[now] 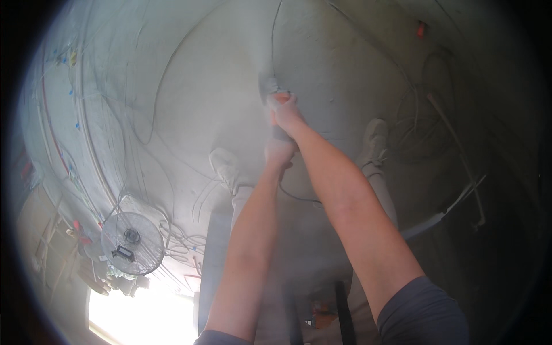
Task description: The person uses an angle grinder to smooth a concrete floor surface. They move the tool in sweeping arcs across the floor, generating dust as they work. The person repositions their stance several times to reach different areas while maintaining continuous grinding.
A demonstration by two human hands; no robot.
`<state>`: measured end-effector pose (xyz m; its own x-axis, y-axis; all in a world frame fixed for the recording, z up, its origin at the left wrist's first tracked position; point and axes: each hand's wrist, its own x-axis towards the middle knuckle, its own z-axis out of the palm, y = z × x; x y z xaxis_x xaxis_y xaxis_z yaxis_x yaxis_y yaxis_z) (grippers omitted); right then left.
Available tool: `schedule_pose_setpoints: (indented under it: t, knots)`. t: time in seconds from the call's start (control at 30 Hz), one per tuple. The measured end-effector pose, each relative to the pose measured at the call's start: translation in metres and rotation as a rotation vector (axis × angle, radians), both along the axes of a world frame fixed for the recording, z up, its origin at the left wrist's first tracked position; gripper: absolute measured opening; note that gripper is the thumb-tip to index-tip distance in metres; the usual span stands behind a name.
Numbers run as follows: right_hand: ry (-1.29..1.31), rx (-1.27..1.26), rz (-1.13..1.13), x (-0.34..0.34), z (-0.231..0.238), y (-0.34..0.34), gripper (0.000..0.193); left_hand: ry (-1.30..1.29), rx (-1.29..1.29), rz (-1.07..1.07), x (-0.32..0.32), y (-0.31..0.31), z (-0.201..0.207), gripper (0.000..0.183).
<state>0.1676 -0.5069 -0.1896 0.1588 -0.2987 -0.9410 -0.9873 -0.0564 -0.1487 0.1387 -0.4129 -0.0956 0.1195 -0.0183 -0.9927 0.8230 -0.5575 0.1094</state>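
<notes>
An orange-and-black angle grinder is held out in front of me, its grey head against the dusty grey surface. My right hand wraps round its orange front part. Behind it, my left hand grips the dark rear end. Pale dust clouds the air at the head and hides the disc. A thin dark line runs along the surface away from the head; whether it is a cut or a cable I cannot tell. From the tool's rear a dark cord trails to the right.
My shoes stand to either side of the tool. A round fan is at the lower left, near tangled cables and a bright opening. Long pipes run along the left. Coiled cable and a rod lie right.
</notes>
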Motion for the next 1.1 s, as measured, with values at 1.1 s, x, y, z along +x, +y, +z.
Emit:
schedule_pose_setpoints:
  t: [1.1]
  knots:
    - [0.005,0.03,-0.072,0.063,0.011,-0.018,0.106,-0.015,0.02,0.02,0.055,-0.01,-0.01,0.009]
